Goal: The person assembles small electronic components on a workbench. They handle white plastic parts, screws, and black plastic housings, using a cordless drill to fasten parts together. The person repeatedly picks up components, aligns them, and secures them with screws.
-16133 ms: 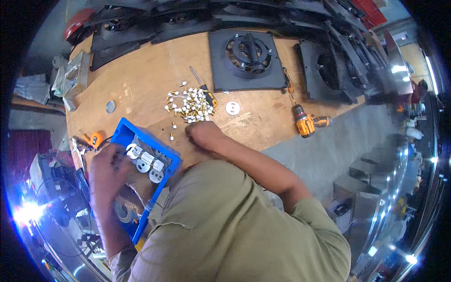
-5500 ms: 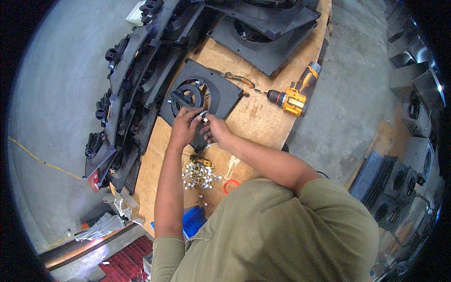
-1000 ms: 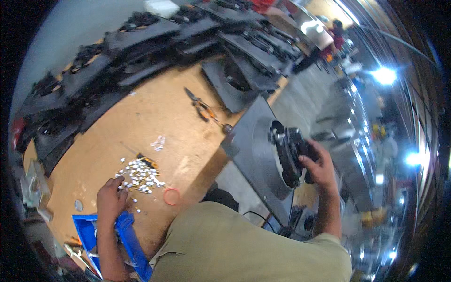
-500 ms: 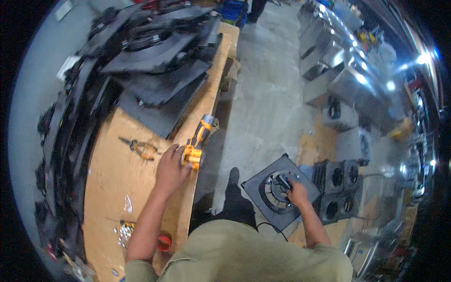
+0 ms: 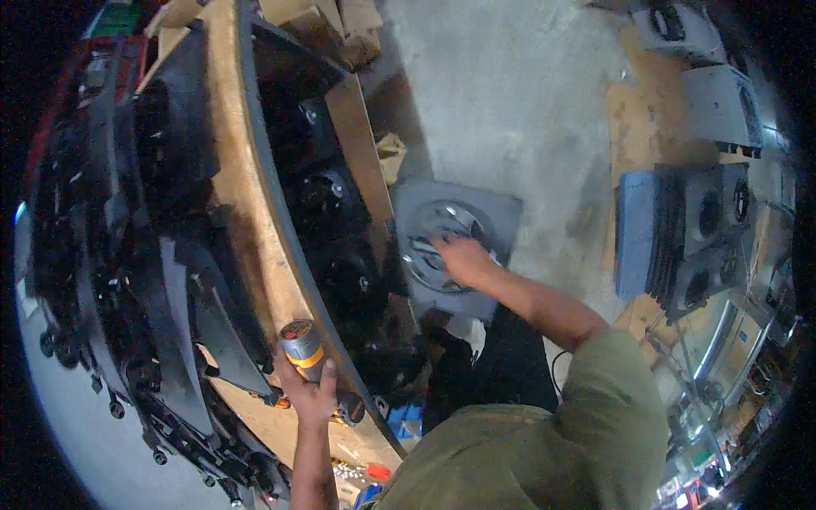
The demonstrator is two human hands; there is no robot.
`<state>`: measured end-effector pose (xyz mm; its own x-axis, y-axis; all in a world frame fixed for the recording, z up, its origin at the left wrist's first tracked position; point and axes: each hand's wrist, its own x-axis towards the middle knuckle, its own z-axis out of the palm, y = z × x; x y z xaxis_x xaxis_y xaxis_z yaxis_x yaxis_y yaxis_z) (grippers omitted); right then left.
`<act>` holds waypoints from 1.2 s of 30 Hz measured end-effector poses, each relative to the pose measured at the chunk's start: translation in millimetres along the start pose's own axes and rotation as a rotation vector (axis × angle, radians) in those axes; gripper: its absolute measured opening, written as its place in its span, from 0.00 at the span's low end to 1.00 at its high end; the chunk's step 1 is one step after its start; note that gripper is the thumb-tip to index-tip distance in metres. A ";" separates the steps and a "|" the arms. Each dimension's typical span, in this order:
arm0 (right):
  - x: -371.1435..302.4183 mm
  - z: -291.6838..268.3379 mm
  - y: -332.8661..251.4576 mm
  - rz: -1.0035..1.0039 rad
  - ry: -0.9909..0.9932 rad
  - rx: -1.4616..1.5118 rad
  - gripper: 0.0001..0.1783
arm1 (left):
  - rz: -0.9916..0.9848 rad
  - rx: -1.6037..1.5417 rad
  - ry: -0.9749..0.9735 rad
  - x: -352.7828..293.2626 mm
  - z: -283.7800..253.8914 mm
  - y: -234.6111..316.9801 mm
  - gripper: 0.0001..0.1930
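Note:
My left hand (image 5: 310, 393) is closed round a yellow-and-black cordless drill (image 5: 303, 350) with a grey nose, at the edge of the wooden bench (image 5: 270, 280). My right hand (image 5: 463, 259) reaches forward, its fingers closed on the middle of a square grey fan panel (image 5: 501, 206). This panel has a round ring and hub at its centre. It hangs in front of my legs, near the shelf under the bench. My fingers partly hide the hub, and motion blurs it.
Dark shaped panels (image 5: 183, 331) are heaped along the bench. Under it, a shelf holds several dark fan panels (image 5: 327, 191). Cardboard boxes (image 5: 361, 34) lie beyond. To the right stand a stack of grey fan panels (image 5: 693, 229), a blue sheet (image 5: 636, 234) and white fan units (image 5: 718, 102).
My view has swung round beside the bench. My right hand has carried the fan panel across toward the bench's shelf. The drill stays in my left hand, now with its nose raised toward me.

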<state>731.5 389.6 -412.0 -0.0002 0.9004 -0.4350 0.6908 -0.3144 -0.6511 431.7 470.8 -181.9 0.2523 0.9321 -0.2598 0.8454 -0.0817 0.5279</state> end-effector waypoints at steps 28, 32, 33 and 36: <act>386.1 170.8 -139.3 -0.466 0.142 -0.203 0.22 | -0.004 0.132 -0.122 -2.9 -12.4 -24.2 0.47; 303.2 169.4 -119.1 -0.540 -0.126 -0.048 0.26 | 0.097 0.236 -0.085 9.7 -11.7 -12.8 0.46; 280.2 171.3 -107.8 -0.541 -0.181 -0.124 0.27 | 0.127 0.212 -0.072 12.1 -10.8 -10.4 0.46; 216.9 179.7 -56.6 -0.217 -0.197 0.324 0.30 | 0.081 0.208 -0.086 16.5 -8.2 -4.3 0.44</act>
<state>562.4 548.7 -581.3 -0.2801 0.8911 -0.3570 0.3974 -0.2309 -0.8881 428.4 489.4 -181.8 0.3550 0.8869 -0.2954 0.8971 -0.2343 0.3746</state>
